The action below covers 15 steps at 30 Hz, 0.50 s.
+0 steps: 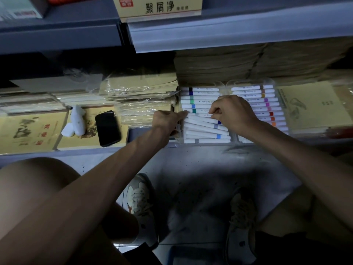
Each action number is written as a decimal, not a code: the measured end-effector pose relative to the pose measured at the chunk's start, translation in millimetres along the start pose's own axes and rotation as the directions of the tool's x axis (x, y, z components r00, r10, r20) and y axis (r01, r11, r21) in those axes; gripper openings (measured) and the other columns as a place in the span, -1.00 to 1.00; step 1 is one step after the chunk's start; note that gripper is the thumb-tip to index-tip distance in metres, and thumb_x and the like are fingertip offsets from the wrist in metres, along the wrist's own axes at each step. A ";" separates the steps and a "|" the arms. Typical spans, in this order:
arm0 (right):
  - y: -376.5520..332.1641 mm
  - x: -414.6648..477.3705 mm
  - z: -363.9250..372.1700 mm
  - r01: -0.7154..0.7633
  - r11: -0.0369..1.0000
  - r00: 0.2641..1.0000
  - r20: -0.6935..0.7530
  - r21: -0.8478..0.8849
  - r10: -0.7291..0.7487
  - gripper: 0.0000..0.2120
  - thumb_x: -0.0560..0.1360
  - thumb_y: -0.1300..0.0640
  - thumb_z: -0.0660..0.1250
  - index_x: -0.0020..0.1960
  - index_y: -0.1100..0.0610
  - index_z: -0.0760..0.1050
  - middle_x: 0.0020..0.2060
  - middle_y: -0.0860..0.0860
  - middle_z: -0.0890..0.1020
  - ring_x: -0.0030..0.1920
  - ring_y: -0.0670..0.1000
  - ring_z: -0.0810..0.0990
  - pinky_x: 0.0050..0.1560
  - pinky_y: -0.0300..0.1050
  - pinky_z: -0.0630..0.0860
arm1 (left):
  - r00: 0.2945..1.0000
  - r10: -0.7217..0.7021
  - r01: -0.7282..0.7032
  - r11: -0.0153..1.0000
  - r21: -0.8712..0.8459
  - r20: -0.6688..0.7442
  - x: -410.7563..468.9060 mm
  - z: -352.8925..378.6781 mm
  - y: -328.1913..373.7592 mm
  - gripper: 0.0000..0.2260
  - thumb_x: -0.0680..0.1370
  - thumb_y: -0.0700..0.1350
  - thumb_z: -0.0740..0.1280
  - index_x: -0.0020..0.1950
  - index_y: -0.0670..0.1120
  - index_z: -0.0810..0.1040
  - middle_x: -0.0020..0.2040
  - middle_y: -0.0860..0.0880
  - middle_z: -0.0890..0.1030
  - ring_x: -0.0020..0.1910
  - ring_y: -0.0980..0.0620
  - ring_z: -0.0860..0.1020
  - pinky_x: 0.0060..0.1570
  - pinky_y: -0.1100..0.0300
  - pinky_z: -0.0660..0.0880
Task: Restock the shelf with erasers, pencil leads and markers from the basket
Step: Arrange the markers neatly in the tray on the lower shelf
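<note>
On the lowest shelf (57, 151), in a clear plastic tray (180, 144) at its front edge, lie the white markers (205, 130). The upper ones are in a neat row with coloured bands, and the lower ones are loose and slanted across each other. The right hand (236, 111) hangs over the middle of this tray, fingers curled down and their tips closed on one of the white markers where the neat row meets the loose ones. The left hand (168, 119) is at the tray's left rim, its fingers bunched together and touching the left ends of the markers; whether it grips one or only steadies it cannot be told. Just beside, on the right, a second tray (275, 87) holds a full row of markers banded from brown through pink to orange, partly hidden behind the right wrist. To the left of the trays are wrapped stacks of paper (141, 88), then a dark phone (108, 128) lying flat and a white plastic object (76, 121) on a yellow booklet (28, 131). Below, two sneakers (141, 203) stand on the grey floor
</note>
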State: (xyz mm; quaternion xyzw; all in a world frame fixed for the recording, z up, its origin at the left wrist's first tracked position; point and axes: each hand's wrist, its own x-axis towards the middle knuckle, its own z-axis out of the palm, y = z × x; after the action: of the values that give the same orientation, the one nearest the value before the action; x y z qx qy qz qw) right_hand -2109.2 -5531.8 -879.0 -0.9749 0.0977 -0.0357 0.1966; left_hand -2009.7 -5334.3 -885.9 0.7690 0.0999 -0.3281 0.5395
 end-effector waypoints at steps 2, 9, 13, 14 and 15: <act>0.7 1.3 1.3 -0.011 1.000 1.000 0.001 0.005 0.011 -0.91 0.49 0.18 0.52 -0.01 0.08 0.74 -0.04 -0.02 0.72 -0.07 0.01 0.67 -0.02 -0.12 0.54 | 0.999 0.026 -0.025 0.999 0.032 -0.020 2.4 0.8 -2.1 -0.68 0.40 0.01 0.64 -0.04 -0.18 0.69 -0.23 -0.06 0.66 -0.34 -0.01 0.53 -0.28 0.18 0.56; -0.2 1.8 1.5 -0.013 1.000 1.000 0.009 0.001 0.013 -0.91 0.51 0.17 0.51 0.01 0.09 0.75 -0.03 -0.01 0.74 -0.04 0.01 0.69 0.00 -0.14 0.53 | 0.997 0.058 -0.055 0.996 0.066 -0.043 6.8 4.5 -5.8 -0.63 0.44 -0.03 0.61 0.07 -0.28 0.68 -0.24 -0.02 0.65 -0.45 0.13 0.48 -0.41 0.34 0.38; 0.0 1.0 -0.6 -0.023 1.000 1.000 0.018 0.016 0.023 -0.91 0.50 0.18 0.51 0.00 0.08 0.74 -0.06 -0.02 0.73 -0.06 -0.01 0.68 -0.03 -0.17 0.51 | 0.997 0.051 -0.046 0.996 0.082 -0.057 3.6 7.0 -3.5 -0.71 0.45 -0.01 0.61 0.00 -0.18 0.67 -0.32 0.00 0.57 -0.48 0.09 0.42 -0.48 0.36 0.31; -0.5 0.7 -1.5 -0.029 0.999 0.999 0.023 0.016 0.029 -0.91 0.50 0.18 0.51 0.00 0.07 0.74 -0.07 -0.03 0.73 -0.07 -0.01 0.68 -0.04 -0.16 0.51 | 0.996 0.055 -0.050 0.995 0.082 -0.063 2.8 7.1 -3.7 -0.73 0.45 -0.01 0.61 -0.03 -0.16 0.65 -0.34 0.00 0.56 -0.48 0.09 0.41 -0.50 0.37 0.30; -1.1 0.4 -2.8 -0.038 0.999 0.999 0.021 0.021 0.038 -0.92 0.51 0.17 0.50 0.00 0.07 0.73 -0.09 -0.03 0.73 -0.09 -0.01 0.67 -0.05 -0.15 0.52 | 0.996 0.059 -0.054 0.995 0.078 -0.068 1.9 6.8 -4.0 -0.74 0.46 -0.01 0.60 -0.05 -0.15 0.64 -0.34 0.00 0.57 -0.48 0.09 0.41 -0.53 0.39 0.29</act>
State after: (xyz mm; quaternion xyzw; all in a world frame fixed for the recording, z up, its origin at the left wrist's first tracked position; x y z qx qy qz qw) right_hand -2108.9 -5531.9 -876.0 -0.9711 0.1137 -0.0228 0.2088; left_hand -2013.0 -5339.1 -891.5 0.8026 0.0843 -0.2891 0.5150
